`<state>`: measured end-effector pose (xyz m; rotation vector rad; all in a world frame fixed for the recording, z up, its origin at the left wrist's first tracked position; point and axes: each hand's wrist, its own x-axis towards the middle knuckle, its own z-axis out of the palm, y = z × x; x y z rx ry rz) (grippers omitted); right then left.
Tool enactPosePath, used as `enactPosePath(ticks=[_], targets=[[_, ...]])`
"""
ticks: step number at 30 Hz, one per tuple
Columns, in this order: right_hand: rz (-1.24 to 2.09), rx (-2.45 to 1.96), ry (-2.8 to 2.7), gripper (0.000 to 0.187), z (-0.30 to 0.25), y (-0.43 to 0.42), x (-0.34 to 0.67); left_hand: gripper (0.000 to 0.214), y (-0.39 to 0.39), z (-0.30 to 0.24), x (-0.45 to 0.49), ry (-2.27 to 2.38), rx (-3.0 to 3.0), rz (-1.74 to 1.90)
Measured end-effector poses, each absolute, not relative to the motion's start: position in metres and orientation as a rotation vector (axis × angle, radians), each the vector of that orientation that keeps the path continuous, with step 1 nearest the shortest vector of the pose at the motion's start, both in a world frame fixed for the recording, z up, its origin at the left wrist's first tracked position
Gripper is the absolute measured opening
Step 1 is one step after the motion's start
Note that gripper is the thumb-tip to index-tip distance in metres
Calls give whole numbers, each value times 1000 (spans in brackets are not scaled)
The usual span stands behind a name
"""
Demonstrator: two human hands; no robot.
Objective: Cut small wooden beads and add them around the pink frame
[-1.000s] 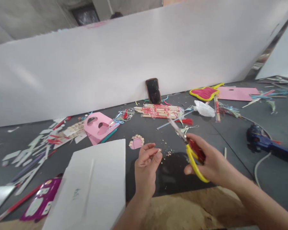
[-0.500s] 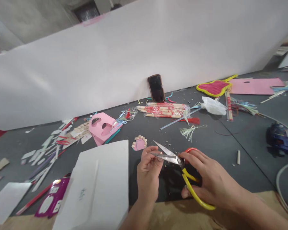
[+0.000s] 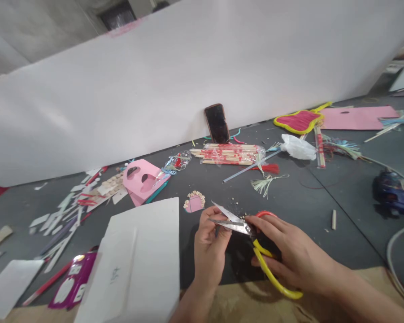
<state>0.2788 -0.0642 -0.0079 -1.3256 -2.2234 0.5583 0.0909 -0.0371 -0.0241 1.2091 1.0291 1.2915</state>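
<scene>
My right hand (image 3: 291, 253) grips red-and-yellow handled scissors (image 3: 252, 237), their blades open and pointing left. My left hand (image 3: 209, 244) is closed in a pinch at the blade tips, holding something too small to make out. Small pale bits (image 3: 237, 207) lie scattered on the dark table (image 3: 306, 197) just beyond the blades. A small pink piece edged with beads (image 3: 194, 202) lies a little further left.
A white sheet (image 3: 141, 260) lies left of my hands. A pink cut-out card (image 3: 143, 179), a wrapped bundle of sticks (image 3: 230, 154), a phone (image 3: 217, 123) leaning on the white board, a blue glue gun (image 3: 395, 190) with cable, and paper scraps (image 3: 63, 211) surround them.
My right hand swung the scissors down from pointing away to pointing left, blades open at my left fingertips. The view shifted slightly left.
</scene>
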Motion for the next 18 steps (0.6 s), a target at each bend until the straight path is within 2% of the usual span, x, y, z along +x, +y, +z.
enactPosePath(ticks=[18], targets=[[285,-1337,-2323,52,-12,-67,277,7,-39,-26,87,1062,1393,1295]])
